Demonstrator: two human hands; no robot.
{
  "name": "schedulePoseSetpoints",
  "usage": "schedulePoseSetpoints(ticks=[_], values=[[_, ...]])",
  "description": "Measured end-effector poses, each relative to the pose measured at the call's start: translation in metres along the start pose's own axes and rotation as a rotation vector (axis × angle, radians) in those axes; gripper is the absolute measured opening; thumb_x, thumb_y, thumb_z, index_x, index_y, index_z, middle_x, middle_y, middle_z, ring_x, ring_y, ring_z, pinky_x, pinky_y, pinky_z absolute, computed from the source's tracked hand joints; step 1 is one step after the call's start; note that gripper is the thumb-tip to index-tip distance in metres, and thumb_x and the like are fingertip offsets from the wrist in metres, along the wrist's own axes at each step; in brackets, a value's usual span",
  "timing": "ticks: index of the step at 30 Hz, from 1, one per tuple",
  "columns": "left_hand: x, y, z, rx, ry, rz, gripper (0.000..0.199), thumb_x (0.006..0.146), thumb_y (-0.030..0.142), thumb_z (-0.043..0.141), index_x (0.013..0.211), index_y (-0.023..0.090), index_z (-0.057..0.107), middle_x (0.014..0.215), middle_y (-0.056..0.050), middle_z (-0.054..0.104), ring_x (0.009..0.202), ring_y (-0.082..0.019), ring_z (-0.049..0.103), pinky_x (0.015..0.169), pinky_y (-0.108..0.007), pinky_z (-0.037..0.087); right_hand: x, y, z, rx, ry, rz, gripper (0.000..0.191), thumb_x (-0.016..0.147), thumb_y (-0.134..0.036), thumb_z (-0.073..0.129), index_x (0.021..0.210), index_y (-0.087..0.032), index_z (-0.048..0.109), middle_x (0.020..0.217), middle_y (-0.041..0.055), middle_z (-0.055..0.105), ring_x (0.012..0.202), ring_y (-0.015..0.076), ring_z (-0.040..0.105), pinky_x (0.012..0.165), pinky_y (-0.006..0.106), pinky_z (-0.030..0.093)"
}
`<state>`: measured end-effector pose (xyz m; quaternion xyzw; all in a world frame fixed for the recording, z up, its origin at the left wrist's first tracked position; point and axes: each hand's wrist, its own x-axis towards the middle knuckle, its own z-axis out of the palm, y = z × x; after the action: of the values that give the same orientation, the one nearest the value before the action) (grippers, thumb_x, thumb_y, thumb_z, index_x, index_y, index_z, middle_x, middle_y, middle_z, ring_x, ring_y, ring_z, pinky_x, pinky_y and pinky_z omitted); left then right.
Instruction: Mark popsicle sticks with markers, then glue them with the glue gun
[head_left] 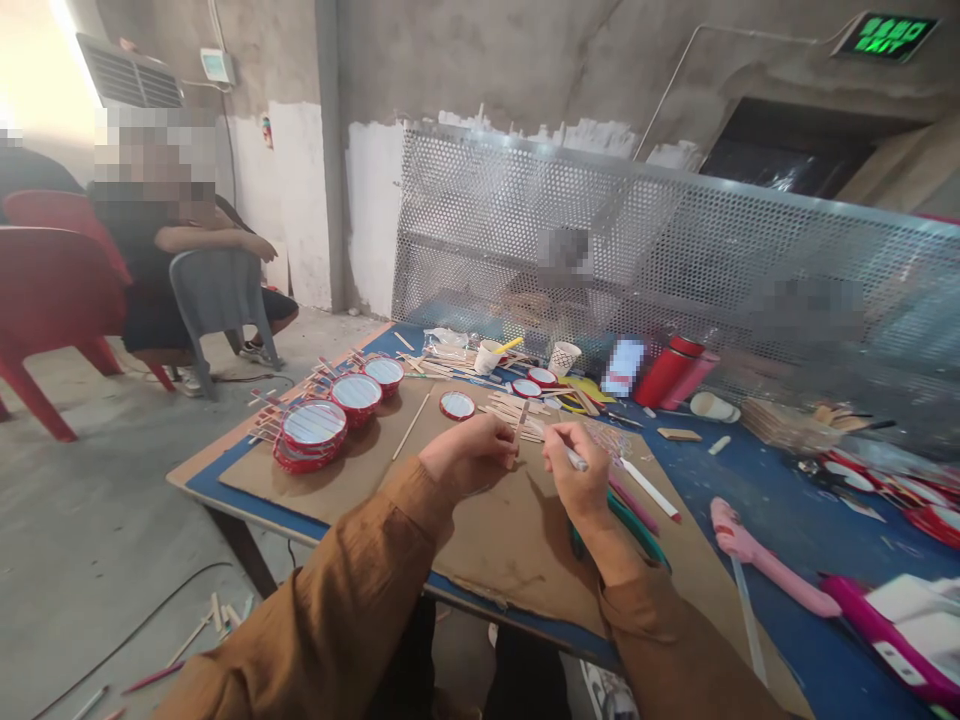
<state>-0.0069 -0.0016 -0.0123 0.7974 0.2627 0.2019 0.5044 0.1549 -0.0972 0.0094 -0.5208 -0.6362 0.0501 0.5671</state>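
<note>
My left hand (476, 450) pinches a flat wooden craft stick (523, 420) upright above the cardboard sheet (491, 540). My right hand (583, 478) is closed around a pale pen (576, 459), held just right of the stick. Beneath the right wrist lies a tool with teal handles (637, 530), partly hidden by the arm. Behind both hands is a pile of loose craft sticks (514, 412). One small red-rimmed disc (457, 404) with a white face lies beyond the left hand.
Several red-rimmed round pieces (315, 424) with sticks line the left side. A pink glue gun (776, 565) lies at the right. Paper cups (564, 358) and a red bottle (667, 370) stand at the back, before a perforated metal panel (487, 220). A person sits at left.
</note>
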Motion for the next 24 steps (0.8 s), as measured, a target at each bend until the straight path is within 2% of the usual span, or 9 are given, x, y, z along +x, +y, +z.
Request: schedulePoseSetpoints(ticks=[2, 4, 10, 14, 19, 22, 24], values=[[0.000, -0.001, 0.000, 0.006, 0.019, 0.023, 0.012, 0.074, 0.021, 0.058, 0.064, 0.016, 0.060, 0.062, -0.002, 0.062, 0.061, -0.012, 0.054, 0.063, -0.025, 0.041, 0.001, -0.001, -0.002, 0.055, 0.092, 0.036, 0.022, 0.089, -0.041, 0.056, 0.080, -0.022, 0.058, 0.056, -0.0049, 0.057, 0.044, 0.0109, 0.051, 0.046, 0.023, 0.044], [0.000, -0.001, 0.000, 0.040, 0.015, 0.028, 0.014, 0.075, 0.022, 0.057, 0.063, 0.016, 0.060, 0.062, -0.002, 0.062, 0.061, -0.012, 0.054, 0.063, -0.025, 0.041, 0.002, -0.001, -0.003, 0.082, 0.129, 0.066, 0.022, 0.089, -0.043, 0.056, 0.084, -0.021, 0.058, 0.058, -0.0048, 0.057, 0.043, 0.0108, 0.051, 0.044, 0.023, 0.043], [-0.003, 0.007, -0.003, 0.055, 0.017, 0.004, 0.011, 0.072, 0.022, 0.059, 0.064, 0.015, 0.061, 0.062, -0.001, 0.062, 0.061, -0.012, 0.052, 0.063, -0.024, 0.040, 0.003, 0.001, 0.000, -0.040, -0.027, 0.038, 0.023, 0.088, -0.044, 0.056, 0.084, -0.022, 0.062, 0.061, -0.0024, 0.060, 0.052, 0.0131, 0.058, 0.051, 0.023, 0.046], [-0.008, 0.012, 0.003, -0.051, 0.011, -0.007, 0.014, 0.071, 0.024, 0.064, 0.062, 0.014, 0.060, 0.064, -0.003, 0.062, 0.063, -0.012, 0.051, 0.064, -0.025, 0.040, 0.004, 0.002, 0.000, -0.066, -0.052, 0.057, 0.021, 0.088, -0.042, 0.056, 0.086, -0.023, 0.063, 0.066, -0.0017, 0.063, 0.056, 0.0135, 0.060, 0.055, 0.023, 0.047], [-0.013, 0.011, 0.021, -0.388, 0.154, 0.002, 0.028, 0.073, 0.036, 0.069, 0.063, 0.015, 0.053, 0.062, -0.002, 0.056, 0.061, -0.011, 0.050, 0.062, -0.026, 0.042, 0.004, 0.004, 0.001, -0.072, -0.007, 0.054, 0.024, 0.088, -0.044, 0.053, 0.090, -0.022, 0.064, 0.082, 0.0025, 0.071, 0.064, 0.0150, 0.064, 0.059, 0.025, 0.050], [-0.012, 0.009, 0.022, -0.377, 0.203, 0.032, 0.025, 0.074, 0.034, 0.069, 0.067, 0.017, 0.053, 0.061, -0.001, 0.056, 0.061, -0.012, 0.051, 0.063, -0.026, 0.043, 0.007, 0.011, -0.007, -0.146, 0.028, 0.033, 0.027, 0.089, -0.045, 0.052, 0.092, -0.022, 0.065, 0.086, 0.0046, 0.073, 0.075, 0.0187, 0.067, 0.068, 0.028, 0.053], [-0.008, 0.006, 0.017, -0.284, 0.220, 0.042, 0.020, 0.074, 0.030, 0.067, 0.066, 0.017, 0.054, 0.061, -0.002, 0.057, 0.063, -0.012, 0.052, 0.063, -0.025, 0.042, 0.012, 0.021, -0.021, -0.248, 0.041, 0.019, 0.027, 0.088, -0.045, 0.053, 0.094, -0.022, 0.066, 0.091, 0.0063, 0.075, 0.084, 0.0214, 0.068, 0.076, 0.032, 0.052]])
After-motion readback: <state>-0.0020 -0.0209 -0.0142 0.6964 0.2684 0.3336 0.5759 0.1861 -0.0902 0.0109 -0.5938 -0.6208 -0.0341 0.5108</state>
